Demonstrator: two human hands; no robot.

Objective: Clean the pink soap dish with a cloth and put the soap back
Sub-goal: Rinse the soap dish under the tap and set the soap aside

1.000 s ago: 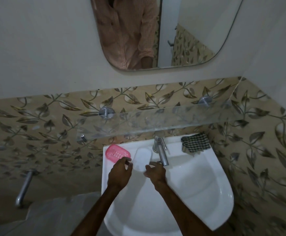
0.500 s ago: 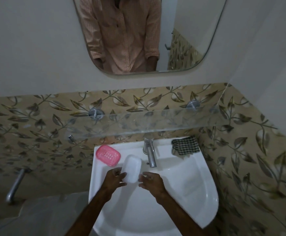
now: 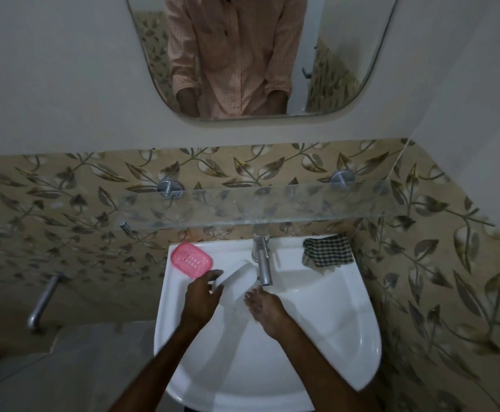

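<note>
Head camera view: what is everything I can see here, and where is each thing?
Soap dish: one, pink, sink's back left corner, holding no soap.
Soap: one, white, held over the sink left of the tap.
Cloth: one, dark checked, sink's back right corner.
Sink: one, white, centre.
Tap: one, chrome, sink's back centre.
Glass shelf: one, clear, on the wall above the sink.
Mirror: one, on the wall above the shelf.
Pipe: one, metal, on the left wall.
Left hand: grips the soap.
Right hand: fingers relaxed beside the soap, whether touching is unclear.

White sink (image 3: 346,337) w/ tap (image 3: 262,263), glass shelf (image 3: 272,208), mirror (image 3: 346,55).
</note>
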